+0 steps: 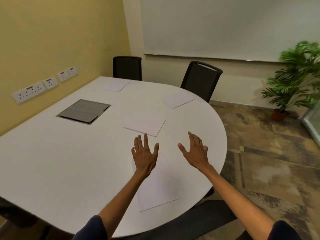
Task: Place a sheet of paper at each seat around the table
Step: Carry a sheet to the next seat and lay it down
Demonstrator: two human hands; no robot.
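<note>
Several white sheets lie on the white table (pixel 52 153). One sheet (pixel 116 86) lies before the far black chair (pixel 127 68), another sheet (pixel 178 100) before the right black chair (pixel 201 80). A small pile of sheets (pixel 144 124) rests mid-table. A near sheet (pixel 157 186) lies by the front edge, partly under my left forearm. My left hand (pixel 144 156) hovers with fingers spread, just short of the pile. My right hand (pixel 195 153) is spread beside it, holding nothing.
A grey cable hatch (pixel 84 110) is set into the table top. Wall sockets (pixel 34 90) line the yellow wall at left. A potted plant (pixel 294 80) stands on the floor at right, a whiteboard (pixel 225 26) hangs behind. A dark chair seat (pixel 204 219) sits below the near edge.
</note>
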